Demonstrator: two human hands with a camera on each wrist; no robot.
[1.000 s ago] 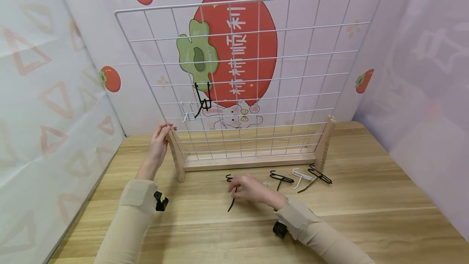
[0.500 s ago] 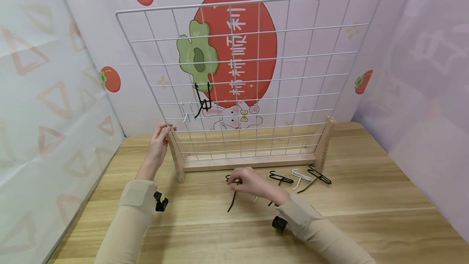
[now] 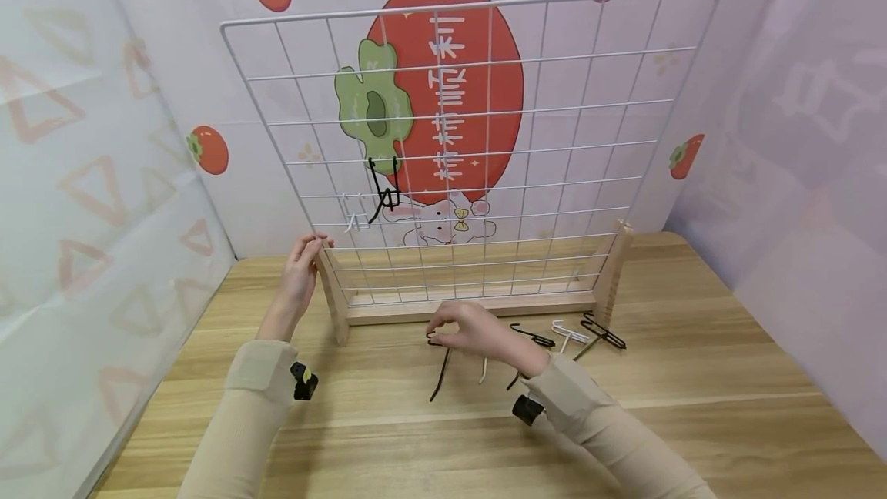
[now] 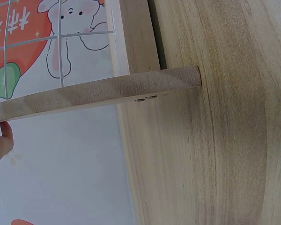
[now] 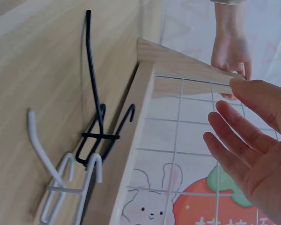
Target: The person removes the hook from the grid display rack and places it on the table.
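At the left, my left hand [image 3: 298, 272] grips the top of the wooden stand's left post [image 3: 336, 303], its fingers over the end. My right hand [image 3: 474, 333] hovers over a black wire hook [image 3: 441, 376] lying in front of the stand. In the right wrist view the thumb and fingers are spread with nothing between them, apart from that black hook [image 5: 94, 84]. Beside it lies a white hook [image 5: 65, 190], partly hidden by the hand in the head view. A white wire grid [image 3: 471, 6] stands upright in the stand, carrying one black hook [image 3: 391, 199] and one white hook [image 3: 353, 222].
Farther right on the wooden table [image 3: 416, 445] lie another black hook [image 3: 533, 340], a white hook [image 3: 570, 332] and a black hook [image 3: 604, 332] near the stand's right post [image 3: 613, 276]. A printed backdrop [image 3: 554, 122] rises behind the grid.
My right hand has moved a little up and back from the black hook's stem toward the stand, its fingers spreading. The left hand has stayed on the post.
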